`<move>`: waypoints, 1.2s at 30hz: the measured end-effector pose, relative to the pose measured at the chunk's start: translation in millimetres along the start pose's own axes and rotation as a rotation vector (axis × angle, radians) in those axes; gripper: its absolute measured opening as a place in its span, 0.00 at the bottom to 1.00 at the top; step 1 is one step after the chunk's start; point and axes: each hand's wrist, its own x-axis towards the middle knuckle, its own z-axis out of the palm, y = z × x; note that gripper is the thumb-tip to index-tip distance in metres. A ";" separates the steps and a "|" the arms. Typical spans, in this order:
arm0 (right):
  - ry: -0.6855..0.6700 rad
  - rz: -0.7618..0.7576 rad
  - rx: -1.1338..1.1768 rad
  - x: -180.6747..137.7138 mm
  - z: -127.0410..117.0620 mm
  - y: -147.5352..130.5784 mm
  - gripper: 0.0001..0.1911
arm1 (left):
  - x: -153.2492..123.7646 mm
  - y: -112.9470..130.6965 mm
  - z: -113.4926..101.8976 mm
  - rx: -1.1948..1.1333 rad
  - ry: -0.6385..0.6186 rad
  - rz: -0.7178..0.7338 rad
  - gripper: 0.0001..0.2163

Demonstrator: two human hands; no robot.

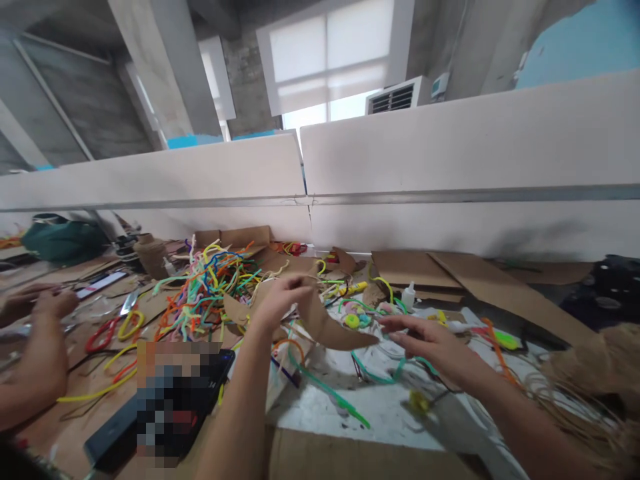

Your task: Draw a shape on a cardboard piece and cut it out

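Note:
My left hand (285, 300) grips the upper end of a curved, crescent-shaped cardboard piece (330, 330), which hangs above the cluttered table and tapers to a point on the right. Just beyond that point is my right hand (420, 340), fingers apart and stretched toward the tip, holding nothing I can see. Below the cardboard lie a green pipe cleaner (330, 390) and a white sheet (350, 417). A yellow-green coil (352, 321) sits behind the cardboard, and a small white bottle (409, 297) stands behind my right hand.
A tangled heap of coloured pipe cleaners (205, 287) spreads left of my left hand. A phone (200, 400) lies nearer me. Cardboard sheets (420, 270) lean by the white partition (470, 147). Twine (565, 400) is at right; another person's arm (45, 347) reaches in at left.

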 end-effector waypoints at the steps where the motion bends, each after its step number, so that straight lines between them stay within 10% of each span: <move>1: 0.026 0.005 0.006 3.9 -0.2 2.1 0.27 | 1.1 -5.1 -16.0 0.016 0.083 -0.013 0.14; 10: 0.072 -0.016 -0.160 124.4 30.3 1.7 0.13 | 12.2 -62.0 -74.9 0.234 0.618 -0.148 0.26; 19: 0.147 0.041 -0.224 224.4 83.9 -15.1 0.16 | 10.7 -49.8 -66.3 0.280 0.704 0.017 0.20; 36: 0.044 -0.148 0.270 170.8 11.0 -57.9 0.13 | 20.2 -44.9 -11.0 0.043 0.371 0.095 0.16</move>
